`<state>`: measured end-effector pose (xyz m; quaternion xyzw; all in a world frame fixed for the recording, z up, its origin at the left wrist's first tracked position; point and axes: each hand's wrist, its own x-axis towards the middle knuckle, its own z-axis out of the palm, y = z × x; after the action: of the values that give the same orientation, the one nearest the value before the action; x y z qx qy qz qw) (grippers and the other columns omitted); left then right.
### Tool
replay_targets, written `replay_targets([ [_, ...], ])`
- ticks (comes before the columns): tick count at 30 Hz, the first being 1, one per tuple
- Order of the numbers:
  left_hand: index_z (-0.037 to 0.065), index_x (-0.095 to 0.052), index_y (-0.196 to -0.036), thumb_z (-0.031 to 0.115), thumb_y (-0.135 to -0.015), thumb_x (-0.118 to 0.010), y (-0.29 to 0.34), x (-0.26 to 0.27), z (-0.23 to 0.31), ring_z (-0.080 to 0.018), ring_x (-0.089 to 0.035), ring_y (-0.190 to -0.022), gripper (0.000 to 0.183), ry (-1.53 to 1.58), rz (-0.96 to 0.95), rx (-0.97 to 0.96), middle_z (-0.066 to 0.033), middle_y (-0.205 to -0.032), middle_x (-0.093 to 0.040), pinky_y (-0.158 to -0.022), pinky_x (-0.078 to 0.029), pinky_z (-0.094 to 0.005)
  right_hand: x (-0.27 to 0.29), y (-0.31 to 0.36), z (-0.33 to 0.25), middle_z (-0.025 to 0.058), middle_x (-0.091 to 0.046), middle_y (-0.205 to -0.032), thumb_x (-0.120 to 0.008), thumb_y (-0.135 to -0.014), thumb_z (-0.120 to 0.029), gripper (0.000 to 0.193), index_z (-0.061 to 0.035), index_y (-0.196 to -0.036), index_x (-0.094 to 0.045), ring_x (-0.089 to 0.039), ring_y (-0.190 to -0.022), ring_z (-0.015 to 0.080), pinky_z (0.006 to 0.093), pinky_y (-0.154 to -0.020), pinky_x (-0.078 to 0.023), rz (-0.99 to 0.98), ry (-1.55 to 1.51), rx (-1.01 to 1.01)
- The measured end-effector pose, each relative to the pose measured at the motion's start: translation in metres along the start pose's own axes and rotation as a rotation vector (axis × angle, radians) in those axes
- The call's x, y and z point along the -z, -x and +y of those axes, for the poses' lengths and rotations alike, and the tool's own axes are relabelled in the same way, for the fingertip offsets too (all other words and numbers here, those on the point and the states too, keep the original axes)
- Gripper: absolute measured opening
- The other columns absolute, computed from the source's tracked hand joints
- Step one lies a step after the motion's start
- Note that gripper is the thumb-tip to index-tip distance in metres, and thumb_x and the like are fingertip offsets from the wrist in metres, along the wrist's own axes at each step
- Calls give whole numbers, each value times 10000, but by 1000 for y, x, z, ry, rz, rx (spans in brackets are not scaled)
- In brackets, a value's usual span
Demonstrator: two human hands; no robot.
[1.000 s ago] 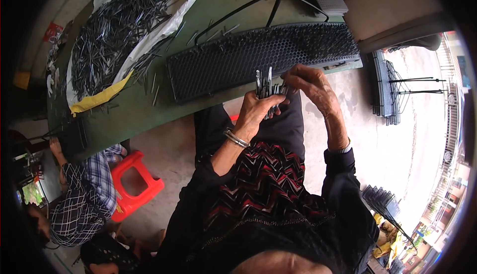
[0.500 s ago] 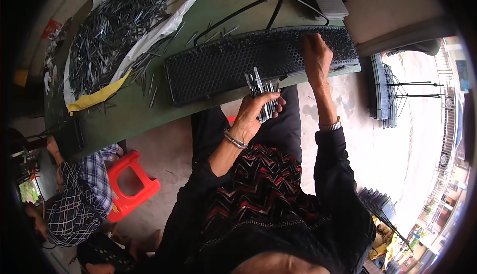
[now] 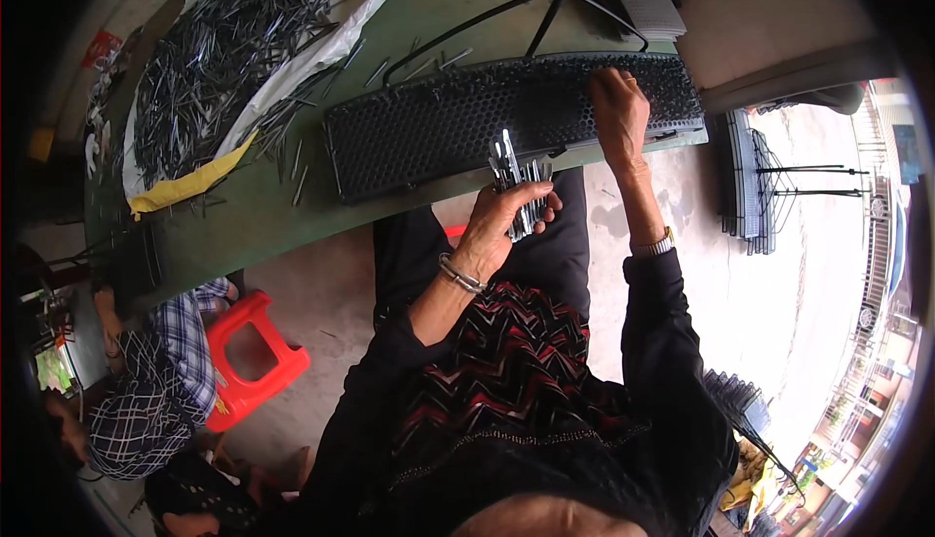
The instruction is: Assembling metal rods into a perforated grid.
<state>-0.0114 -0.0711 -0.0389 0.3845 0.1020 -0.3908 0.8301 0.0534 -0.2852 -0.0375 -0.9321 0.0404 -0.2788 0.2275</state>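
Observation:
A bundle of thin, shiny metal strips (image 3: 526, 204) is clasped in my left hand (image 3: 499, 218), their ends fanning out past the thumb. The hand is just off the table's near edge. My right hand (image 3: 621, 113) rests at a long black perforated rack (image 3: 438, 138), over its right half. Its fingers are curled together and pinched down toward the holes; whatever is between them is hidden. Dark pieces stand in many holes at the rack's right end, while open holes show at its left.
A white sack (image 3: 362, 21) on the green table (image 3: 214, 255) bears a heap of similar strips (image 3: 229, 74). Bent black rods (image 3: 547, 16) rise behind the rack. A red stool (image 3: 251, 391) and another person (image 3: 146, 401) are at lower left. More racks (image 3: 750, 182) stand right.
My right hand has shifted very slightly at the rack, its fingers still pinched. My left hand keeps the strips in nearly the same place.

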Motion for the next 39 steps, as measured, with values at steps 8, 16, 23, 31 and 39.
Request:
replay_targets([
  [8,20,-637,-876,181,-795,-678,-1,1,-1,-156,-640,-650,185,17,25,3,-93,-756,-673,-528,-467,-244,-6,-1,-12,85,-549,-934,-619,-843,-211,124,-155,-946,-659,-583,-841,284,385,-690,-473,-37,238,-42],
  [16,12,-636,-880,173,-784,-681,2,1,4,-158,-652,-659,193,24,9,-15,-98,-766,-679,-525,-475,-241,-5,10,-8,69,-570,-950,-608,-853,-235,200,-199,-1034,-683,-574,-920,265,391,-720,-472,53,334,-19],
  [23,11,-637,-865,166,-776,-684,1,-3,6,-159,-647,-635,185,-36,35,-23,-106,-755,-679,-520,-475,-244,-1,3,-8,70,-577,-957,-596,-851,-202,205,-176,-1038,-677,-559,-899,277,395,-726,-471,5,387,44],
  [31,8,-621,-914,139,-797,-678,4,-1,0,-170,-647,-669,185,5,28,14,-126,-805,-672,-517,-506,-254,-10,1,-1,71,-565,-910,-610,-813,-158,151,-132,-943,-683,-557,-861,275,389,-701,-469,91,321,128],
  [39,9,-625,-912,138,-804,-670,7,0,-2,-168,-650,-653,174,17,35,-2,-114,-785,-672,-505,-493,-249,-2,16,-23,104,-588,-965,-634,-838,-194,208,-97,-1015,-683,-575,-887,259,356,-736,-464,137,308,78],
])
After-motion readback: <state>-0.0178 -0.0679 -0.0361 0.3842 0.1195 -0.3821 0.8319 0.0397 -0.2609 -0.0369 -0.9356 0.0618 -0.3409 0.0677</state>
